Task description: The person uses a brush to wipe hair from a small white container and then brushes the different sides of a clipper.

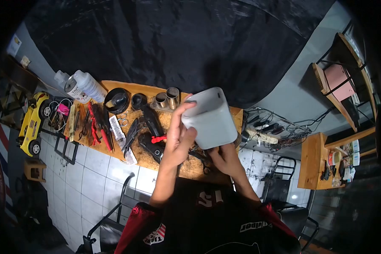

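Note:
Both my hands hold a pale grey, square-sided container (209,118) with rounded corners above a wooden shelf (186,167). My left hand (178,133) grips its left side, thumb and fingers wrapped over the upper edge. My right hand (225,157) supports it from underneath, partly hidden by the container. The inside of the container cannot be seen. Just left of my left hand lie black hair clippers (151,120), one with a red lever (158,138).
The shelf carries scissors (96,122), combs (122,137), a black bowl (116,100), two metal cups (167,98) and white spray bottles (82,86). A yellow toy car (31,122) sits far left. A power strip with cables (269,135) lies right, beside a wooden side shelf (315,161). A black chair (110,224) stands below.

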The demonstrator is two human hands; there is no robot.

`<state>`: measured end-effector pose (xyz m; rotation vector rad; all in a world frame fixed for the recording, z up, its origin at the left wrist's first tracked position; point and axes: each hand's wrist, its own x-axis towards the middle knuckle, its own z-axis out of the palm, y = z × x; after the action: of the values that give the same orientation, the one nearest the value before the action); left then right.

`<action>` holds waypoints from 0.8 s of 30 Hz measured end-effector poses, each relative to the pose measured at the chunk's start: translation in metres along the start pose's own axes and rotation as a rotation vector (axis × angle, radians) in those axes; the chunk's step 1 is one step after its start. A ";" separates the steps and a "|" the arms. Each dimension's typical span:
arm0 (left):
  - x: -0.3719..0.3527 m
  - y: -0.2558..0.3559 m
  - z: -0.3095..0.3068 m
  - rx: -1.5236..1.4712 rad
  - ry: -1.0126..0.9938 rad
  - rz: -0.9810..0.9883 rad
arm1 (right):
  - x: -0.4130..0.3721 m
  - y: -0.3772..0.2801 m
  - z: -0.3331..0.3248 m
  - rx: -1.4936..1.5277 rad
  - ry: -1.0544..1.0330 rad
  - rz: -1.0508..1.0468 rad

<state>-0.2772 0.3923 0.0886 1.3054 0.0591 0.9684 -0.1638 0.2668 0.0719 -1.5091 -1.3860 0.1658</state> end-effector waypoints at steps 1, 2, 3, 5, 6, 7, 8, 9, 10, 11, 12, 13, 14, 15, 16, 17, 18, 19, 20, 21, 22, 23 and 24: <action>-0.001 0.000 -0.001 -0.010 0.021 -0.003 | -0.001 -0.008 -0.007 0.121 -0.048 0.133; -0.002 0.001 0.001 -0.109 0.041 -0.023 | -0.004 -0.012 -0.011 0.242 -0.097 0.267; -0.001 0.005 0.005 -0.207 0.061 -0.040 | -0.005 -0.011 -0.011 0.313 -0.099 0.363; -0.002 0.005 0.007 -0.262 0.063 -0.059 | 0.001 -0.015 -0.013 -0.089 0.047 0.071; -0.003 0.003 0.007 -0.216 0.039 -0.052 | 0.005 -0.018 -0.012 -0.289 0.123 -0.078; -0.004 0.002 0.008 -0.171 0.016 -0.047 | 0.005 -0.021 -0.009 -0.259 0.092 -0.016; -0.004 0.001 0.008 -0.125 -0.007 -0.042 | 0.002 -0.025 -0.004 -0.229 0.061 0.046; -0.004 -0.001 0.011 -0.157 0.008 -0.050 | 0.000 -0.027 -0.002 -0.197 0.030 0.108; -0.004 -0.001 0.015 -0.146 0.032 -0.014 | 0.000 -0.029 -0.003 -0.187 -0.008 0.093; -0.004 0.001 0.021 -0.136 0.055 0.021 | 0.000 -0.031 -0.004 -0.177 -0.046 0.078; -0.004 0.003 0.024 -0.126 0.076 0.056 | -0.001 -0.032 -0.005 -0.168 -0.083 0.063; -0.004 0.000 0.023 -0.077 0.224 -0.061 | -0.002 -0.028 -0.005 -0.091 -0.097 0.072; -0.005 0.000 0.023 -0.121 0.239 -0.071 | -0.006 -0.021 -0.004 -0.012 -0.112 0.081; -0.004 0.001 0.022 -0.163 0.256 -0.080 | -0.008 -0.018 -0.003 0.068 -0.128 0.089; -0.003 0.001 0.021 -0.204 0.272 -0.086 | -0.007 -0.019 -0.002 0.088 -0.071 0.117; -0.003 -0.003 0.019 -0.239 0.280 -0.063 | -0.007 -0.020 0.001 0.110 -0.015 0.146; -0.004 -0.005 0.018 -0.209 0.269 -0.049 | -0.007 -0.022 0.003 0.132 0.040 0.177; -0.006 -0.005 0.018 -0.180 0.259 -0.037 | -0.008 -0.020 0.004 -0.006 0.017 0.169; -0.006 -0.007 0.019 -0.151 0.246 -0.024 | -0.008 -0.015 0.005 -0.145 -0.005 0.159; -0.006 -0.009 0.020 -0.158 0.228 -0.012 | -0.009 -0.013 0.006 -0.286 -0.025 0.149; -0.006 -0.008 0.020 -0.124 0.243 -0.011 | -0.009 -0.014 0.005 -0.266 -0.048 0.144; -0.006 -0.008 0.021 -0.091 0.256 -0.009 | -0.008 -0.018 0.003 -0.247 -0.069 0.138; -0.006 -0.008 0.021 -0.057 0.271 -0.007 | -0.006 -0.020 0.001 -0.228 -0.091 0.131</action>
<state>-0.2648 0.3726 0.0863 1.1148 0.2420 1.1283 -0.1797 0.2580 0.0830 -1.8025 -1.4152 0.1647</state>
